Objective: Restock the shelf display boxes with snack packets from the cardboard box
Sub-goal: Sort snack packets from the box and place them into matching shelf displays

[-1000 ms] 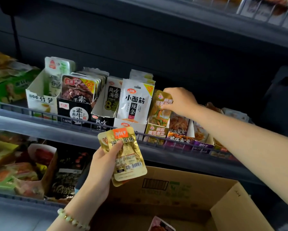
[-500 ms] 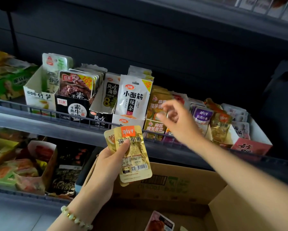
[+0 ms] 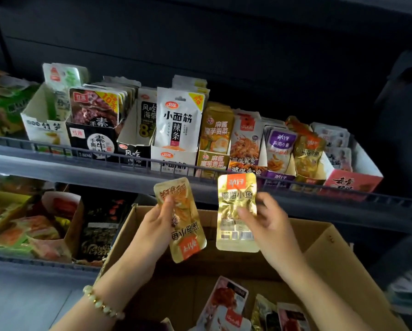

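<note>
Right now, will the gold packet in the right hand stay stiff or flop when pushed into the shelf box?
Held by one side in the right hand, the gold packet stands upright, so probably light and fairly stiff. Its foil glares, so likely slippery. Matching packets on the shelf lean crumpled, so it may buckle if forced.

On upper shelf [image 3: 33, 167], just behind its front rail [image 3: 133, 161]: row of display boxes [image 3: 174, 158] side by side from left edge to right end, packets standing in each. On lower shelf [image 3: 33, 263], toward its left: lower boxes [image 3: 74, 225], with cardboard box [image 3: 319, 240] to their right, before both shelves, loose packets [image 3: 226, 299] lying in it. Above cardboard box, before upper shelf's front edge: left packet [image 3: 184, 230] in left hand [image 3: 152, 225], right packet [image 3: 237, 206] in right hand [image 3: 269, 220], near but apart.
</note>
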`<state>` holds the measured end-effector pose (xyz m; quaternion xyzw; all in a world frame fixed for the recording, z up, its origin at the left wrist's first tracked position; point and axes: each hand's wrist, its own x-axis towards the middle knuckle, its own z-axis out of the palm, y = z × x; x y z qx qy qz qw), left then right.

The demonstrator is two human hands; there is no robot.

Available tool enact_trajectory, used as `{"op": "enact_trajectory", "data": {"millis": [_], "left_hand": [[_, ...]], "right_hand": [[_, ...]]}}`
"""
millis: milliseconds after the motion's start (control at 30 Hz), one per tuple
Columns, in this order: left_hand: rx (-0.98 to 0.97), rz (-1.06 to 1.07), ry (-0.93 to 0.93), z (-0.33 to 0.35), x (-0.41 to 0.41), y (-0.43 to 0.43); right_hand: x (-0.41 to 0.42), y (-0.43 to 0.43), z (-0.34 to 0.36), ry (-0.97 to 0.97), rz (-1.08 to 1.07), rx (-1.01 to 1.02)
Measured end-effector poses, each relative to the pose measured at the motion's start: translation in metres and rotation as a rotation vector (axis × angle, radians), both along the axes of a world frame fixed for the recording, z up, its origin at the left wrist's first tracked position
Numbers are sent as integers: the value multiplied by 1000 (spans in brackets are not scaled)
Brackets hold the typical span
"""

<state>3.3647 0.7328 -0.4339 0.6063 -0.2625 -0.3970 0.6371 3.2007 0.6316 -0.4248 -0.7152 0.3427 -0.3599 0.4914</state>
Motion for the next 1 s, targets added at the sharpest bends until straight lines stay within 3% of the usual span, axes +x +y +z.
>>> {"op": "enact_trajectory", "data": {"millis": [167, 267, 367, 433, 533, 600, 667, 767, 867, 1000], "left_hand": [[55, -195, -17, 5, -13, -5], [36, -164, 113, -1, -5, -10], [3, -129, 53, 0, -9, -4], [-51, -148, 7, -4, -11, 1], [-74, -115, -69, 1, -11, 1], [-84, 3, -79, 2, -11, 1], [-83, 136, -21, 0, -6, 0], [-71, 290, 97, -1, 5, 0], [-10, 274, 143, -4, 8, 1], [-14, 194, 187, -7, 6, 2]], "right_hand": [[12, 17, -10, 302, 152, -396], [19, 24, -14, 265, 268, -314], [16, 18, -13, 212, 163, -327], [14, 15, -11, 198, 133, -200], [14, 12, -12, 84, 226, 167], [11, 10, -13, 19, 166, 228], [8, 6, -15, -40, 48, 277], [5, 4, -18, -234, -8, 560], [7, 8, -19, -334, 10, 735], [12, 15, -27, -386, -83, 820]]}}
